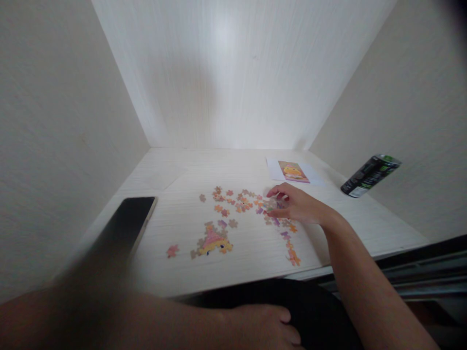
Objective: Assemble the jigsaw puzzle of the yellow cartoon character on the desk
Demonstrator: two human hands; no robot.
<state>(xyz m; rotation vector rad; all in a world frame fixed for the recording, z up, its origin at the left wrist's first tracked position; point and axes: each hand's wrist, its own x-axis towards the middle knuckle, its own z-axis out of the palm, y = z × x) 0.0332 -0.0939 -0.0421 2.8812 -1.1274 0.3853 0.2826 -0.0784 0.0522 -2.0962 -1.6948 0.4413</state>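
Observation:
Loose jigsaw puzzle pieces in orange, pink, purple and brown lie scattered on the white tabletop. My right hand is over the right end of this scatter. Its thumb and fingers are curved with a gap between them, and several pieces show in that gap; the palm hides others. Nearer me lies a joined puzzle section with a pink hat shape and a yellow face. My left hand rests on my dark-clothed lap, away from the pieces. Its fingers look curled, partly cut off by the frame's lower edge.
A printed picture of a yellow character lies at the back right. Further right stands a black and green can. A dark phone lies on the left. One pink piece sits apart. Pale walls enclose the table.

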